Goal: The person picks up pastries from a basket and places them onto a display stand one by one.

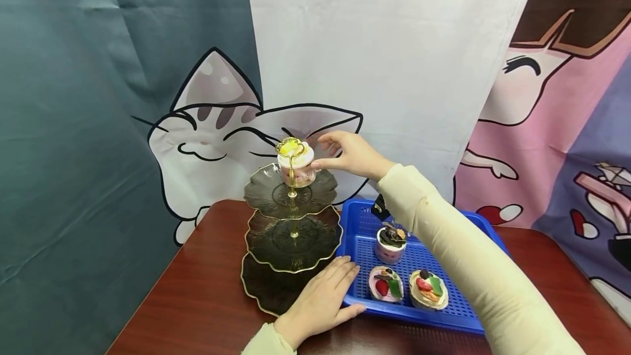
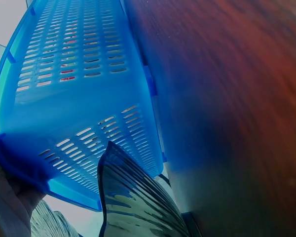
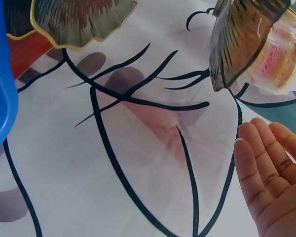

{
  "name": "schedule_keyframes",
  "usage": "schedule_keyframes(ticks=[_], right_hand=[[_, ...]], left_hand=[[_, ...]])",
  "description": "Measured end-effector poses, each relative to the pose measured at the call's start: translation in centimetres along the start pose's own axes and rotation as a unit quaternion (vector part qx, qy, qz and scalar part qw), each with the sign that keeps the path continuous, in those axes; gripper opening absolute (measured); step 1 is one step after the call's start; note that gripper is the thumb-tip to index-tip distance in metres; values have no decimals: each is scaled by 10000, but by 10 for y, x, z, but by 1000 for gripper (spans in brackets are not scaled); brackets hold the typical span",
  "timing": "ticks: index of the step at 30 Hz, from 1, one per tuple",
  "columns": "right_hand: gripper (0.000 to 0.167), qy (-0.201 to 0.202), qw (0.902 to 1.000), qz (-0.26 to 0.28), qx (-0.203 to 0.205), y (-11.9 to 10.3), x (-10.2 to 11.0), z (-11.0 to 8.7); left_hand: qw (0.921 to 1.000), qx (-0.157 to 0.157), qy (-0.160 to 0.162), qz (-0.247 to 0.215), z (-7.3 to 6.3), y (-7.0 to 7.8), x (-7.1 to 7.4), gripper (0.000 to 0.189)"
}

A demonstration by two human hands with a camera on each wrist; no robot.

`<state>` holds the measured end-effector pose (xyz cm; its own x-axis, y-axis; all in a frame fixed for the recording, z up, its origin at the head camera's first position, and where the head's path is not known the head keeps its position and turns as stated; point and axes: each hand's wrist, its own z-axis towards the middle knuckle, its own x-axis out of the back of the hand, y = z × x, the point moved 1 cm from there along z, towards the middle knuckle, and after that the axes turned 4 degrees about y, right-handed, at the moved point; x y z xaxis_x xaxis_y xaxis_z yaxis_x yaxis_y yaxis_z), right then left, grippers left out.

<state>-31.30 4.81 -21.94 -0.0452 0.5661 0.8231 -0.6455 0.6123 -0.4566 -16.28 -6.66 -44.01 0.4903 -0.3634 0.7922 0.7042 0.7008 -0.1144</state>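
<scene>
A dessert cup (image 1: 304, 175) with pale cream and a yellow topping stands on the top plate of a dark, gold-edged three-tier stand (image 1: 263, 240). Just right of the cup is my right hand (image 1: 352, 153), its thumb and fingers spread apart. The right wrist view shows a gap between the loosely bent fingers (image 3: 274, 173) and the cup (image 3: 278, 54). My left hand (image 1: 320, 296) rests with extended fingers on the left rim of a blue plastic basket (image 1: 362, 215), beside the lower plates. In the left wrist view, part of that hand (image 2: 12, 207) shows at the basket's edge.
Inside the basket are a chocolate-topped cup (image 1: 389, 246) and two fruit-topped cakes (image 1: 386, 284). My right forearm hides part of the basket. A reddish-brown table (image 1: 182, 300) carries everything. Behind it hangs a cartoon-printed curtain (image 1: 394, 43). The stand's gold rod (image 1: 292, 179) rises in front of the top cup.
</scene>
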Motion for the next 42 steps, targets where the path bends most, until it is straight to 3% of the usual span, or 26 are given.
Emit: schedule_keyframes(ticks=[12, 19, 42], right_hand=[[61, 462, 9977, 479, -121, 19, 17, -26], [53, 755, 9959, 458, -193, 38, 23, -46], [51, 679, 9955, 135, -644, 100, 6, -107]], left_hand=[[10000, -40, 20, 49, -1, 0, -1, 62], [9999, -61, 91, 22, -1, -2, -1, 61], [9999, 20, -85, -148, 0, -2, 0, 58]])
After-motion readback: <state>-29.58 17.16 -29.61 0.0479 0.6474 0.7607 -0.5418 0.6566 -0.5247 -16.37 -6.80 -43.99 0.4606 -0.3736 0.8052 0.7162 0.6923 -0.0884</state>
